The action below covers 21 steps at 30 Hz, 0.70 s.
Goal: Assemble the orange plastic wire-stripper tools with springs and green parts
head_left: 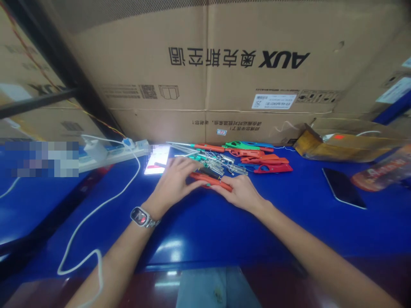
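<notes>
Both hands grip an orange-red long-necked lighter [221,184] lying crosswise just above the blue table [192,231]. My left hand [175,182] closes over its left end, with the thumb along the near side. My right hand [244,192] pinches the right end. A black piece [208,172] shows along the lighter's far edge; whether it is part of the lighter I cannot tell. Just beyond my fingers lies a pile of clear and metal lighter parts [216,162]. Red lighter casings [272,168] and a green casing [237,146] lie behind and to the right.
A lit phone [157,159] lies left of the pile. At right are a dark phone [343,188], a bottle [380,171] and an open cardboard box [340,141]. A white cable [86,220] runs from the power strip [112,152] toward my left arm. Large cartons [224,25] stand behind.
</notes>
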{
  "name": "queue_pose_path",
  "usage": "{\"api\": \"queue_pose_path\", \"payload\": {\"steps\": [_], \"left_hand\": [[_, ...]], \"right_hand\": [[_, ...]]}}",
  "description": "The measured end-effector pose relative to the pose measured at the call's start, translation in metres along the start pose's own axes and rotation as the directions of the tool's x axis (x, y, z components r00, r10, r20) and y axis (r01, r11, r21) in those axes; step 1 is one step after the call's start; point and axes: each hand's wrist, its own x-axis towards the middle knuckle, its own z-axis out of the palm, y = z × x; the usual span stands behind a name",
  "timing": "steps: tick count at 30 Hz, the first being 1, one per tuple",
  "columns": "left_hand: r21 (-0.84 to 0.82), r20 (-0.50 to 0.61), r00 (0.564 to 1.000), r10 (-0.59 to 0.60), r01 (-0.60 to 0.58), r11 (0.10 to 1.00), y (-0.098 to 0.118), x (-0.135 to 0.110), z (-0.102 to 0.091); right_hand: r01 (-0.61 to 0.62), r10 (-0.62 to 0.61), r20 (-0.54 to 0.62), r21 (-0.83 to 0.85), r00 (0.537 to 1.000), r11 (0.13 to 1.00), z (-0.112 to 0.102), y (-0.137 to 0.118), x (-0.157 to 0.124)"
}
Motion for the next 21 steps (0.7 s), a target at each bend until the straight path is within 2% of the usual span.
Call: {"api": "queue_pose_path", "payload": {"steps": [1,2,3,4,5,6,7,8,9,10,11,13,17,21], "left_hand": [[0.015,-0.160,0.985,-0.067,0.070,0.997,0.001,0.000,0.001],[-0.017,-0.320,0.935,-0.153,0.156,0.988,0.003,-0.001,0.003],[-0.101,-0.448,0.854,-0.264,0.245,0.964,0.005,-0.001,0.005],[-0.229,-0.511,0.763,-0.395,0.322,0.919,0.008,-0.001,0.008],[-0.380,-0.493,0.688,-0.533,0.381,0.843,0.012,-0.001,0.011],[-0.534,-0.384,0.655,-0.651,0.418,0.735,0.016,-0.001,0.015],[-0.672,-0.224,0.652,-0.725,0.435,0.599,0.020,0.000,0.018],[-0.789,-0.057,0.675,-0.735,0.421,0.448,0.023,0.001,0.021],[-0.870,0.085,0.713,-0.696,0.393,0.296,0.026,0.003,0.024],[-0.919,0.172,0.747,-0.642,0.357,0.169,0.029,0.006,0.027],[-0.941,0.214,0.772,-0.598,0.327,0.086,0.031,0.010,0.029],[-0.963,0.216,0.791,-0.573,0.268,0.007,0.033,0.018,0.033],[-0.983,0.175,0.765,-0.620,0.171,-0.066,0.038,0.037,0.044],[-0.976,0.201,0.761,-0.616,0.101,-0.193,0.048,0.046,0.054]], "right_hand": [[-0.005,0.005,-0.042,-0.002,0.999,1.000,0.001,0.000,0.000],[-0.010,0.009,-0.085,-0.001,0.996,1.000,0.002,0.000,0.000],[-0.012,0.012,-0.126,0.004,0.992,1.000,0.003,0.000,-0.001],[-0.013,0.015,-0.167,0.012,0.986,1.000,0.004,0.000,-0.001],[-0.012,0.017,-0.205,0.024,0.979,1.000,0.006,0.000,-0.001],[-0.011,0.020,-0.238,0.039,0.971,0.999,0.008,-0.002,-0.002],[-0.012,0.027,-0.263,0.057,0.965,0.998,0.010,-0.003,-0.002],[-0.017,0.039,-0.279,0.081,0.959,0.997,0.012,-0.005,-0.002],[-0.027,0.057,-0.288,0.108,0.956,0.994,0.014,-0.006,-0.002],[-0.040,0.079,-0.290,0.138,0.954,0.990,0.015,-0.008,-0.002],[-0.058,0.105,-0.286,0.170,0.953,0.984,0.017,-0.010,-0.002],[-0.108,0.168,-0.246,0.241,0.954,0.964,0.018,-0.014,-0.002],[-0.201,0.243,-0.081,0.347,0.967,0.916,0.014,-0.022,-0.001],[-0.242,0.252,0.007,0.301,0.968,0.922,0.010,-0.029,-0.001]]}}
